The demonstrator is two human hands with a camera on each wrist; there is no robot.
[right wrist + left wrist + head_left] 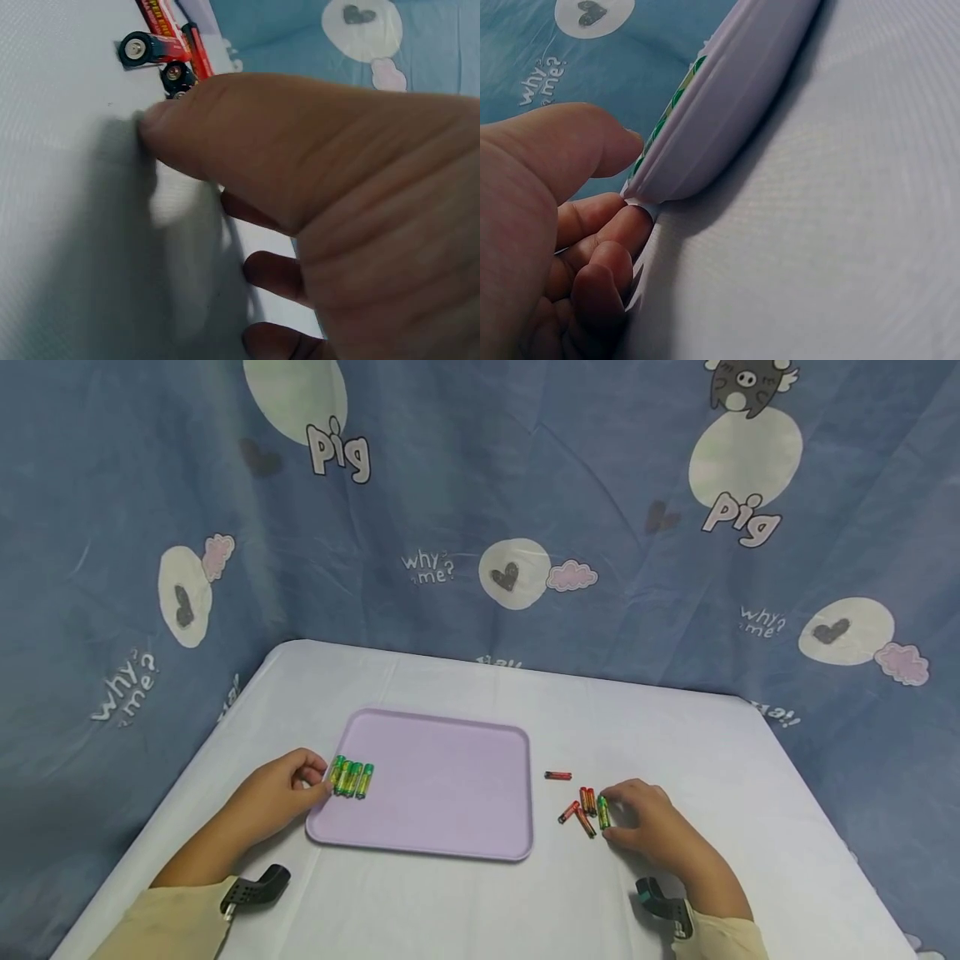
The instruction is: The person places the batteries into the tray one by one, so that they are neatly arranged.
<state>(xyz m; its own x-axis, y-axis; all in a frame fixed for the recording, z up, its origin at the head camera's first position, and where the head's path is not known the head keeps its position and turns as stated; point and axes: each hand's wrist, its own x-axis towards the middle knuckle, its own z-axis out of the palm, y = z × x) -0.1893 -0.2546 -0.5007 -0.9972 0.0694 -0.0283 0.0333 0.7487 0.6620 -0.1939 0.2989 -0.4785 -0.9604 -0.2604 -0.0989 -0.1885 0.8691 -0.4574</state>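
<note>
My right hand [652,822] pinches a green battery [603,812] by its ends, thumb at the near end and a finger at the far end. Close to its left lie several red batteries [586,822] on the table. In the right wrist view the thumb [195,127] hides the green one. My left hand [281,793] is at the left rim of a lilac tray [442,785], fingers loosely bent. Its thumb [607,146] reaches the rim beside the end of a row of green batteries [352,778] lying side by side in the tray.
A single red battery [558,775] lies apart, just right of the tray. White cloth covers the table [420,902]. A blue printed curtain [450,485] hangs behind it and along the left side. Small black devices [258,887] are worn at both sleeve cuffs.
</note>
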